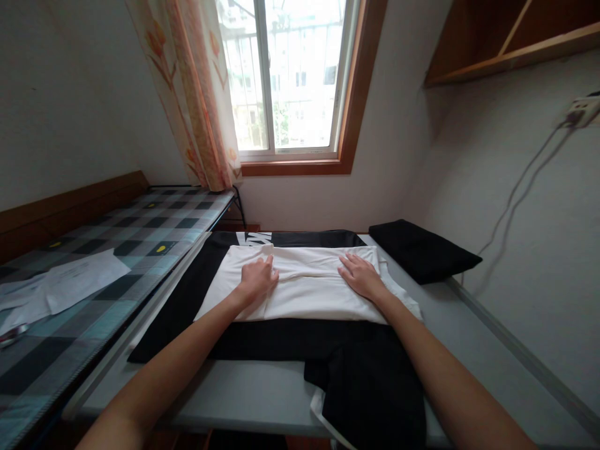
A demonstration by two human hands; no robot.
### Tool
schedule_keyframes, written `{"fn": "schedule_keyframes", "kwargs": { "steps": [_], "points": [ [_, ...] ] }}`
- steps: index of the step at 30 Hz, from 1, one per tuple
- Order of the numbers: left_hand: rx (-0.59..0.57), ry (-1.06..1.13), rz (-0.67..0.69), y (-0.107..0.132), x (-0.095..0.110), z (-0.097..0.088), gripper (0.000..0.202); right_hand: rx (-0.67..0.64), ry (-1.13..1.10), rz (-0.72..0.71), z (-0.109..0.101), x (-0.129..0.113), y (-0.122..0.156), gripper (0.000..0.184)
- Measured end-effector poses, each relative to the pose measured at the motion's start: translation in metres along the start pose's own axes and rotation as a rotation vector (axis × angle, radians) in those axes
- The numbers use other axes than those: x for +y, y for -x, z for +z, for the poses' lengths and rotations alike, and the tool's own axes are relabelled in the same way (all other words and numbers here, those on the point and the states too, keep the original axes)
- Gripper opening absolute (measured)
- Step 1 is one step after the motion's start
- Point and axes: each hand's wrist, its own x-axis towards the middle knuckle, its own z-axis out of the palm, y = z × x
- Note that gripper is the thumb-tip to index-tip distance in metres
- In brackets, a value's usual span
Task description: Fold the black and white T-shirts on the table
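Observation:
A folded white garment (309, 300) lies across a spread black garment (281, 340) on the table in front of me. My left hand (257, 278) is on the white cloth left of its middle, fingers curled and closed on the fabric, beside a vertical fold. On the right part of the same cloth rests my right hand (362, 275), flat with its fingers spread. Small creases run between the two hands. The black garment shows white lettering (255, 239) at its far edge, and a sleeve-like part hangs over the table's near edge.
A folded black cloth (419, 250) sits at the table's back right, by the wall. To the left is a bed with a checked mattress (187, 215), holding papers (89, 278). A curtain (197, 94) hangs beside the window; a cable (515, 187) runs down the right wall.

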Motion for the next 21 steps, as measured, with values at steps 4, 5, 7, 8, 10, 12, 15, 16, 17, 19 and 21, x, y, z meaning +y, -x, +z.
{"fn": "schedule_keyframes", "kwargs": {
  "steps": [4, 5, 7, 8, 10, 12, 15, 16, 17, 19, 21],
  "points": [
    [-0.05, -0.003, 0.043, -0.003, 0.0, -0.001, 0.041, -0.007, 0.002, 0.004, -0.002, -0.001, 0.001, 0.051],
    [-0.052, 0.003, 0.062, -0.004, -0.001, -0.001, 0.039, -0.006, 0.003, 0.004, -0.001, -0.001, 0.001, 0.051],
    [-0.051, 0.027, 0.085, -0.005, -0.002, -0.001, 0.034, -0.002, 0.002, 0.005, -0.001, -0.001, 0.0, 0.051],
    [-0.052, 0.041, 0.088, -0.006, -0.002, -0.001, 0.031, -0.001, 0.0, 0.005, 0.0, -0.001, 0.0, 0.051],
    [-0.059, 0.059, 0.087, -0.009, -0.003, -0.001, 0.024, 0.001, -0.002, 0.003, 0.001, 0.0, 0.0, 0.051],
    [-0.058, 0.071, 0.082, -0.012, -0.003, -0.001, 0.02, 0.0, -0.005, 0.0, 0.001, 0.0, 0.0, 0.051],
    [-0.044, 0.1, 0.084, -0.015, 0.001, -0.001, 0.017, -0.004, -0.008, -0.001, 0.002, 0.001, -0.001, 0.051],
    [-0.042, 0.112, 0.088, -0.015, 0.003, -0.001, 0.017, -0.006, -0.009, -0.003, 0.002, 0.002, -0.001, 0.051],
    [-0.041, 0.123, 0.091, -0.014, 0.005, -0.001, 0.016, -0.007, -0.008, -0.005, 0.002, 0.002, -0.001, 0.052],
    [-0.037, 0.138, 0.094, -0.013, 0.008, -0.001, 0.017, -0.007, -0.007, -0.006, 0.003, 0.002, -0.001, 0.052],
    [-0.027, 0.151, 0.092, -0.012, 0.01, 0.001, 0.018, -0.004, -0.008, -0.005, 0.003, 0.003, -0.001, 0.052]
  ]
}}
